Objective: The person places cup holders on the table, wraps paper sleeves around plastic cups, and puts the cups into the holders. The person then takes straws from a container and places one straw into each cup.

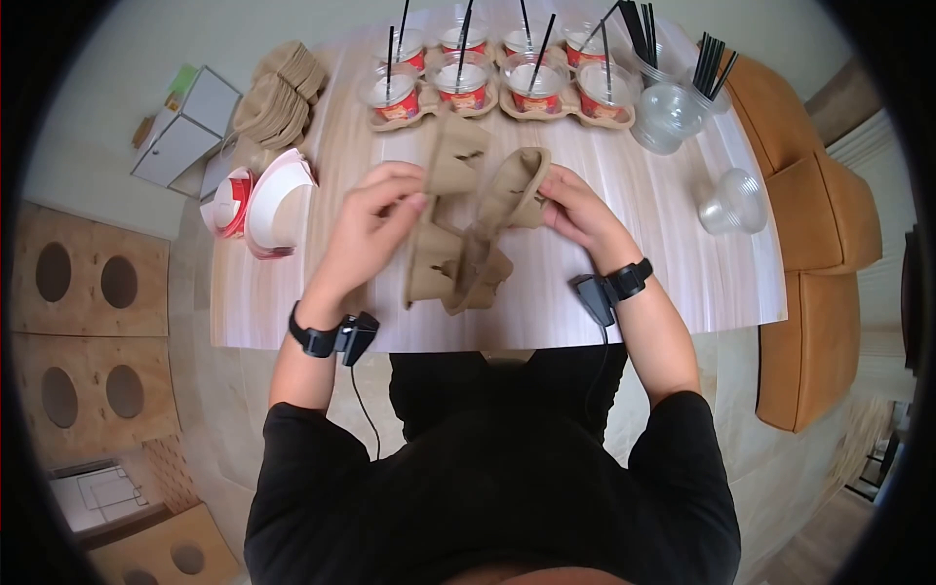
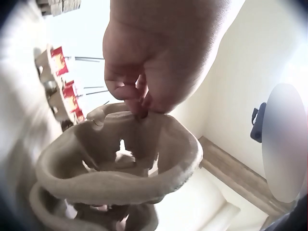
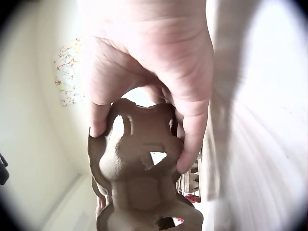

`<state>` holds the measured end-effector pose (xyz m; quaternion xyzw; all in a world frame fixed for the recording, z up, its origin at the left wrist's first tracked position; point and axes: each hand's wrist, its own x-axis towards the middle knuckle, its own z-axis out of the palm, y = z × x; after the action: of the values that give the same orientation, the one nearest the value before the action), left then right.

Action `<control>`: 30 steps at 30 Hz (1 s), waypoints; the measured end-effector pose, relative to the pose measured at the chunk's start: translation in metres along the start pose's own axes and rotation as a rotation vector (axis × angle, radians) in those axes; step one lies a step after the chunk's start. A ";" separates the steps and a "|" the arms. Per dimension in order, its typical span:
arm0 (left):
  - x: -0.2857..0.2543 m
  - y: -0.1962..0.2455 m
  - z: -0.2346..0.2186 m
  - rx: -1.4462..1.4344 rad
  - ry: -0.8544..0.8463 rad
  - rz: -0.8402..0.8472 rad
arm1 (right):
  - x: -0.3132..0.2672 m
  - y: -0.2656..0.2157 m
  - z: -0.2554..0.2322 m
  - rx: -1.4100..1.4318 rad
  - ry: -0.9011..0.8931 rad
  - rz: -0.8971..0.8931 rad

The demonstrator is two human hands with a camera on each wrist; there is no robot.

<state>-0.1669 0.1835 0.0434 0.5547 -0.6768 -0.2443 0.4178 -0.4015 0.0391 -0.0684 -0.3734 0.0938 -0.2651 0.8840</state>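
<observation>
Two brown molded-pulp cup carriers are held on edge over the front of the table, close together and angled apart at the top. My left hand (image 1: 375, 219) pinches the rim of the left carrier (image 1: 458, 156) between thumb and fingers. In the left wrist view, the fingertips of that hand (image 2: 149, 67) sit right at the rim of a carrier (image 2: 115, 185) with slits in its cup wells. My right hand (image 1: 577, 210) grips the end of the right carrier (image 1: 512, 190). The right wrist view shows its thumb and fingers spread around the carrier's end (image 3: 139, 144).
Filled plastic cups (image 1: 534, 80) with red labels and black straws stand in carriers (image 1: 395, 124) at the back. Carriers are stacked (image 1: 278, 97) back left, beside nested paper cups (image 1: 273, 214). Straws (image 1: 710, 68), clear plastic cups (image 1: 665, 117) and a lying cup stack (image 1: 731, 205) are right.
</observation>
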 end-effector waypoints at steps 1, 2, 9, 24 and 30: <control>-0.002 0.001 -0.014 0.002 0.006 -0.002 | 0.001 0.002 -0.007 -0.025 0.008 -0.006; -0.005 0.002 -0.029 0.050 -0.027 -0.017 | 0.001 0.001 -0.012 -0.050 0.015 -0.012; -0.017 -0.016 -0.047 0.408 -0.230 0.083 | -0.012 -0.037 -0.016 -0.117 0.106 -0.307; 0.003 -0.075 -0.010 0.686 -0.195 0.241 | -0.029 -0.070 -0.026 -0.736 0.715 -0.774; 0.030 -0.080 0.003 0.659 -0.227 0.316 | -0.022 -0.051 -0.014 -1.105 0.329 -0.404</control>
<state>-0.1273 0.1337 -0.0129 0.5175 -0.8382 -0.0060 0.1718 -0.4448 0.0130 -0.0426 -0.7415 0.2800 -0.3937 0.4656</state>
